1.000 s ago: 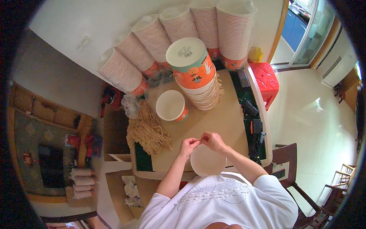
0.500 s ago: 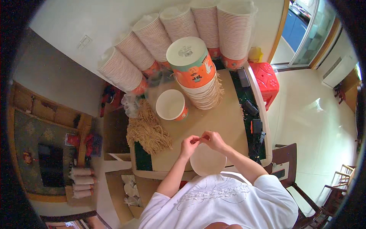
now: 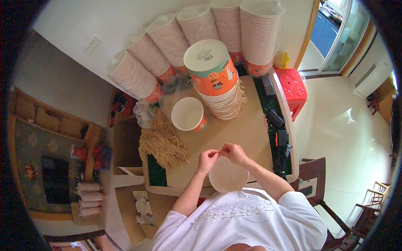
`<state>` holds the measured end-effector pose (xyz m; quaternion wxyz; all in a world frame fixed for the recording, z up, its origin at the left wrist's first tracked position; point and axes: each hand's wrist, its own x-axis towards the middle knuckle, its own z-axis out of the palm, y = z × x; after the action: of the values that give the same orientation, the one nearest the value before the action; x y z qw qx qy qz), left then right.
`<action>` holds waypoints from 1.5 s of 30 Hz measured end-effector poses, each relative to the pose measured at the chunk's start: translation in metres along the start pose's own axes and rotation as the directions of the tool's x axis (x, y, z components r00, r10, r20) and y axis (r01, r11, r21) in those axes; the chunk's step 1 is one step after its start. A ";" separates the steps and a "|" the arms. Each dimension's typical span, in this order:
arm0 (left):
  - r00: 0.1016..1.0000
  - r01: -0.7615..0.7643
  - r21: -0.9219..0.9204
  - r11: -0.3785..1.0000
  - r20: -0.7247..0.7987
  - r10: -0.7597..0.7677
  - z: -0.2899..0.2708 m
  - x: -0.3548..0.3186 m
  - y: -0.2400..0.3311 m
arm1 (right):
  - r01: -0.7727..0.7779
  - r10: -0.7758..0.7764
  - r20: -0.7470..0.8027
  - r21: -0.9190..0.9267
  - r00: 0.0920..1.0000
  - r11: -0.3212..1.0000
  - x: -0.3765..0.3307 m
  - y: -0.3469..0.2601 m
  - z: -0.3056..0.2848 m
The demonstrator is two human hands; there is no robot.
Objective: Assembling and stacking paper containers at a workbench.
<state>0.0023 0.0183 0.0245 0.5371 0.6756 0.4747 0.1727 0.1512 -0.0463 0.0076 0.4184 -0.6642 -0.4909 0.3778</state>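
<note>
A white round paper bucket [image 3: 228, 176] is held close against my chest at the table's near edge, its open mouth facing up. Over its far rim my left hand [image 3: 207, 160] and my right hand [image 3: 235, 154] meet, both closed in a pinch with fingertips nearly touching. Whatever thin thing they pinch is too small to make out. Beyond them an open orange-printed bucket [image 3: 188, 114] stands on the table. Beside it rises an upside-down stack of printed buckets [image 3: 211, 81] with tan cords hanging along its side. A heap of tan paper cords [image 3: 164, 144] lies to the left.
Tall bagged stacks of paper buckets [image 3: 259, 37] line the wall behind the table. Along the right edge lie black adapters and cables [image 3: 282, 138]. A red plastic stool [image 3: 290, 90] and a dark chair [image 3: 317, 180] stand to the right. A cardboard box [image 3: 125, 201] is at the lower left.
Both hands stay pinched at the bucket's far rim, with only slight finger movement. The rest of the scene looks the same.
</note>
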 end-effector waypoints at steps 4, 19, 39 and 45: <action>0.999 -0.013 -0.063 0.998 0.032 0.015 -0.004 0.001 -0.009 | -0.017 0.016 0.019 0.052 1.000 0.998 0.001 0.002 0.002; 0.998 -0.049 -0.010 0.999 0.030 0.049 -0.001 0.003 -0.013 | -0.084 0.080 0.055 0.076 0.995 0.994 0.001 0.000 0.001; 0.998 0.061 -0.223 0.973 0.009 -0.061 0.000 0.004 -0.034 | -0.072 0.069 0.124 0.021 0.990 0.997 0.005 -0.003 0.007; 0.996 0.087 -0.260 0.962 0.008 -0.087 -0.001 -0.001 -0.024 | -0.092 0.101 0.089 -0.109 0.991 0.990 0.004 -0.008 0.005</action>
<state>-0.0097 0.0174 0.0042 0.6275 0.5774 0.4779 0.2109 0.1451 -0.0405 0.0133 0.3405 -0.6897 -0.4965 0.4022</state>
